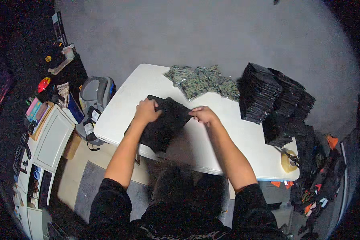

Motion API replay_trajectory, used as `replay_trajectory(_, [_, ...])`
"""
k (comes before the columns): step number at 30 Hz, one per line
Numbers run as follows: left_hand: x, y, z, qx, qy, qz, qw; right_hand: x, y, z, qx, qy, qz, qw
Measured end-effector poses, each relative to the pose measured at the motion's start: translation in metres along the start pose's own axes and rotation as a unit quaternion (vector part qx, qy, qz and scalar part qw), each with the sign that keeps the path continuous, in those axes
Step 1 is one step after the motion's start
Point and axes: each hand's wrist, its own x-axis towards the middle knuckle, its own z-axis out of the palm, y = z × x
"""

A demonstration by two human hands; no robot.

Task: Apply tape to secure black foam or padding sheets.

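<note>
A black cloth item (163, 129), possibly a garment, lies partly over the near edge of a white table (129, 90). My left hand (148, 111) grips its upper left part, thumb on top of the cloth. With thumb and fingers, my right hand (203, 114) pinches its right corner. Beyond the cloth, flat camouflage-patterned packets (198, 82) with a glossy surface lie overlapping at the far edge. To the right of them stand tall stacks of folded black items (259, 90), some with a glossy surface.
A roll of clear tape (286, 162) with dark-handled scissors (293, 159) lies at the table's right corner. Dark cloth with orange pieces (315, 192) is heaped beyond that corner. At left are a grey chair or seat (93, 93) and a white cabinet (54, 141) bearing assorted objects.
</note>
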Motion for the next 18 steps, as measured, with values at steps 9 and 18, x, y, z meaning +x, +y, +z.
replay_trajectory(9, [0.001, 0.151, 0.07, -0.105, 0.019, 0.237, 0.966, -0.12, 0.087, -0.121, 0.137, 0.151, 0.131, 0.97])
replay_trajectory(18, [-0.09, 0.237, 0.068, -0.116, -0.005, 0.387, 0.915, -0.207, 0.091, -0.125, 0.264, 0.129, 0.054, 0.954])
